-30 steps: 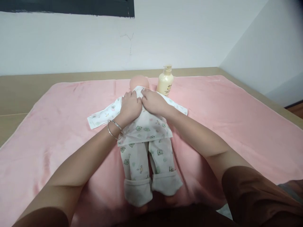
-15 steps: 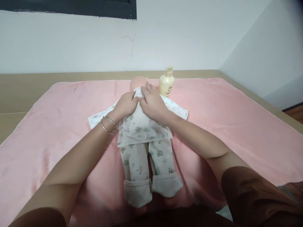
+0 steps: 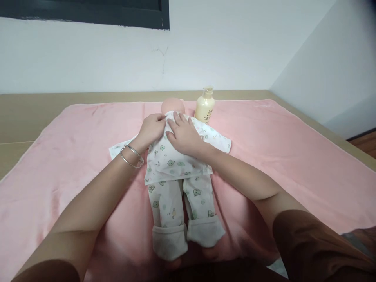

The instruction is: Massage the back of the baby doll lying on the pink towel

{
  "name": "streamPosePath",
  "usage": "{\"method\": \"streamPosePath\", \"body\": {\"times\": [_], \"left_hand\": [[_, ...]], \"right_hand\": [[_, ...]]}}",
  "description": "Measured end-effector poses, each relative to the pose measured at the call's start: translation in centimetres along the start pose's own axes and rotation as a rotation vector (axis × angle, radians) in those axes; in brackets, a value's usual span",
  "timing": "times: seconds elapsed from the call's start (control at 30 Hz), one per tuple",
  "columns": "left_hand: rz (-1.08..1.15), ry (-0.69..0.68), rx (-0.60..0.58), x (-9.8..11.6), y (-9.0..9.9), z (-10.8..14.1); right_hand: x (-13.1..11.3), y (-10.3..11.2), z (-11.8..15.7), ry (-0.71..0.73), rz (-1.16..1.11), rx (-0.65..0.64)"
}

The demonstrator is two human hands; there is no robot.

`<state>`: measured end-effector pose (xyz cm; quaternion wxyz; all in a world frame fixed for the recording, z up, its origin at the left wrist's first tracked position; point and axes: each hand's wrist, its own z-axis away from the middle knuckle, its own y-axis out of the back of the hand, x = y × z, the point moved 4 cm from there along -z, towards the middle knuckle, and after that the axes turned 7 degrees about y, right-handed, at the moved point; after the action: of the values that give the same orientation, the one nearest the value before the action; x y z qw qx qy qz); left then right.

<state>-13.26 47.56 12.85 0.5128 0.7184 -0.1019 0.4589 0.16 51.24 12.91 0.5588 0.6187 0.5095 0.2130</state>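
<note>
A baby doll lies stretched out, its round bare head (image 3: 172, 105) at the far end; no face shows from here. It wears a white top (image 3: 176, 166) printed with small green animals and matching pants (image 3: 169, 203) with thick turned-up cuffs. My right hand (image 3: 185, 135) lies flat on the upper part of the top, fingers spread. At the neckline's left side my left hand (image 3: 152, 127), with two bracelets on its wrist, has its fingertips closed on the top's cloth. The sleeves reach out to both sides.
A cream pump bottle (image 3: 205, 107) stands just right of the doll's head. Under everything is a pink blanket (image 3: 279, 156) on a wooden surface (image 3: 23, 113), with a white wall (image 3: 223, 47) behind it.
My left hand has shifted slightly left to the neckline edge, its fingers drawn together. My right hand has flattened and turned on the top, apart from the left. The view has tilted up slightly.
</note>
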Motion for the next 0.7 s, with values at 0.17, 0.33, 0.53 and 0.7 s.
{"method": "streamPosePath", "body": {"times": [0.17, 0.33, 0.53, 0.7], "left_hand": [[0.004, 0.008, -0.006, -0.4, 0.0, -0.6], [0.055, 0.014, -0.001, -0.6, 0.1, -0.5], [0.196, 0.049, 0.018, -0.3, 0.7, -1.1], [0.565, 0.047, 0.028, 3.5, 1.1, -3.1]], "right_hand": [[-0.2, 0.4, 0.0, 0.017, -0.017, 0.022], [-0.6, -0.2, 0.0, 0.027, -0.001, -0.077], [-0.3, 0.9, -0.8, 0.077, -0.081, -0.062], [2.8, 5.5, -2.3, 0.066, -0.139, 0.226]]}}
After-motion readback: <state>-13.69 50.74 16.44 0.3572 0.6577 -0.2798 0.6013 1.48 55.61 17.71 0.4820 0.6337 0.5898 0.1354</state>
